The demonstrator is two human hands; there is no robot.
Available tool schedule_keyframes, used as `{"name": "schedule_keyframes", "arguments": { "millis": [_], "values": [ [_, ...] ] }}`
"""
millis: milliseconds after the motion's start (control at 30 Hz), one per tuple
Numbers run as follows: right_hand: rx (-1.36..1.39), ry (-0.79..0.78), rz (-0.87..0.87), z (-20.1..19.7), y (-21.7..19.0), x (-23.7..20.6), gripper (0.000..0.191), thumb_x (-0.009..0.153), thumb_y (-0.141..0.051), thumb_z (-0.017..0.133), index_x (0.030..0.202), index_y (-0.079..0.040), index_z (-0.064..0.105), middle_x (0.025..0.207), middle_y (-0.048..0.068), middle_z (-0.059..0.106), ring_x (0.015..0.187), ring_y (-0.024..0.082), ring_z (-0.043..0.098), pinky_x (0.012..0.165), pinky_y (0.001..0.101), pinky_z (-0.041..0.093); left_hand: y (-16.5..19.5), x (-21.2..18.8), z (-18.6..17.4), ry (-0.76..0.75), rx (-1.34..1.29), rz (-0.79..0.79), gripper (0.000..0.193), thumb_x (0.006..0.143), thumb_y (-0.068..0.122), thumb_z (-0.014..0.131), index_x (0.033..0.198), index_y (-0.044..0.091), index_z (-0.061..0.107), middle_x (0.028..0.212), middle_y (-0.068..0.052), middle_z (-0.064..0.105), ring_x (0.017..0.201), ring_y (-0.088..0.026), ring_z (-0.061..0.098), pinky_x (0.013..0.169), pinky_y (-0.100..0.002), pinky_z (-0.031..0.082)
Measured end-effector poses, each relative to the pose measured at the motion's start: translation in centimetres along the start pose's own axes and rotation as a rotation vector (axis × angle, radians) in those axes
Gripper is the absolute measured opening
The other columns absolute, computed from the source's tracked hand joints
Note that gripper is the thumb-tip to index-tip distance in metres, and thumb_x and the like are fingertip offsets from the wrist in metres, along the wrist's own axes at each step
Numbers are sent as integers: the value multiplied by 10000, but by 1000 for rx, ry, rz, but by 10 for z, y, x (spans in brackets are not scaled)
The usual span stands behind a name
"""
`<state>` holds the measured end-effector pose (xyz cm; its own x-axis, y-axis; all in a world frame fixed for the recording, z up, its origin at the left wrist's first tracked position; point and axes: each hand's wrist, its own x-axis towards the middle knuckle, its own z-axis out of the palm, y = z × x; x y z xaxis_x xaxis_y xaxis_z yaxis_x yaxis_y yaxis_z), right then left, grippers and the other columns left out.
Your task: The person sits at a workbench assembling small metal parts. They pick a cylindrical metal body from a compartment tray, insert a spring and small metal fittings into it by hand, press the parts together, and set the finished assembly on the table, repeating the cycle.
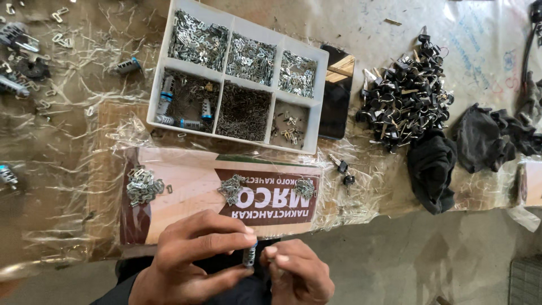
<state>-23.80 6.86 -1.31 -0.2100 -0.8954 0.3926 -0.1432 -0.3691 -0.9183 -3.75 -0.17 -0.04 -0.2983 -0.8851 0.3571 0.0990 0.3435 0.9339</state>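
My left hand (192,260) pinches a small metal lock cylinder (249,255) with a blue end, held upright at the table's front edge. My right hand (299,274) is curled close against the cylinder from the right, fingertips touching its lower part; whether it holds a small piece is hidden. Just beyond my hands, three little heaps of metal plates (143,185) (231,188) (305,187) lie on a printed cardboard sheet (186,186) under clear plastic film.
A white compartment tray (160,85) holds metal plates, springs and several blue-ended cylinders. A dark phone (337,96) lies to its right, then a heap of black-headed keys (405,93) and black cloths (432,169). Loose cylinders lie at far left (14,36).
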Motion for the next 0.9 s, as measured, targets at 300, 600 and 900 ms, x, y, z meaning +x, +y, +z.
{"name": "schedule_keyframes", "arguments": {
  "millis": [300, 600, 900],
  "values": [
    [-225, -133, 52, 6, -14, 5, 163, 847, 8, 843, 955, -18, 724, 946, 150, 726, 845, 198, 722, 776, 289, 585, 0, -2, 4, 22, 112, 46, 462, 694, 72, 881, 1139, 116, 763, 1089, -50, 742, 916, -195, 764, 764, -303, 606],
    [235, -181, 515, -11, -3, 7, 260, 893, -28, 788, 1103, 81, 680, 1082, 138, 661, 993, 196, 654, 878, 311, 528, -3, -1, 0, -54, 64, 83, 483, 699, 100, 904, 1159, 93, 755, 1099, -65, 740, 934, -213, 766, 786, -323, 605],
    [-764, -517, -217, 62, 1, 21, 323, 877, -131, 806, 1180, -57, 723, 1088, 72, 660, 954, 258, 650, 844, 375, 536, 4, -24, -54, 279, 105, -120, 434, 705, 43, 887, 1117, 47, 750, 1123, -123, 729, 843, -122, 715, 677, -243, 620]
  ]
}}
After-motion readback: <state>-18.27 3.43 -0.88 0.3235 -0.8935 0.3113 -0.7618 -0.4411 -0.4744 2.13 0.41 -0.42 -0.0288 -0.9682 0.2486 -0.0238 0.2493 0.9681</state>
